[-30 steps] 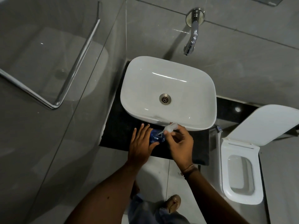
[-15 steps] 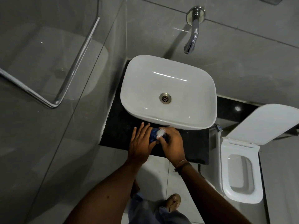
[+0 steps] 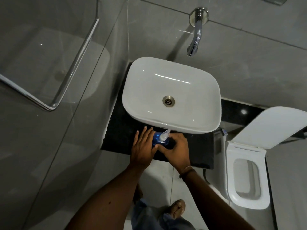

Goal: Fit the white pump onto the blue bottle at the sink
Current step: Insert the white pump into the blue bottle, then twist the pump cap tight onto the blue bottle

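The blue bottle point(image 3: 157, 140) stands on the black counter point(image 3: 119, 130) just in front of the white sink point(image 3: 171, 95). The white pump point(image 3: 164, 134) sits on top of the bottle, its nozzle pointing toward the sink. My left hand point(image 3: 143, 148) holds the bottle's left side, fingers stretched along it. My right hand point(image 3: 176, 150) wraps the bottle's right and front side, below the pump. Most of the bottle is hidden between the two hands.
A chrome wall tap point(image 3: 195, 39) hangs above the sink. A white toilet point(image 3: 247, 176) with its lid point(image 3: 272, 128) raised stands at the right. A glass panel with a chrome handle point(image 3: 74, 63) fills the left. My foot point(image 3: 177, 209) is on the tiled floor below.
My right hand brought the pump down from above the bottle onto its top, then slid lower to the bottle's side. The left hand stayed on the bottle.
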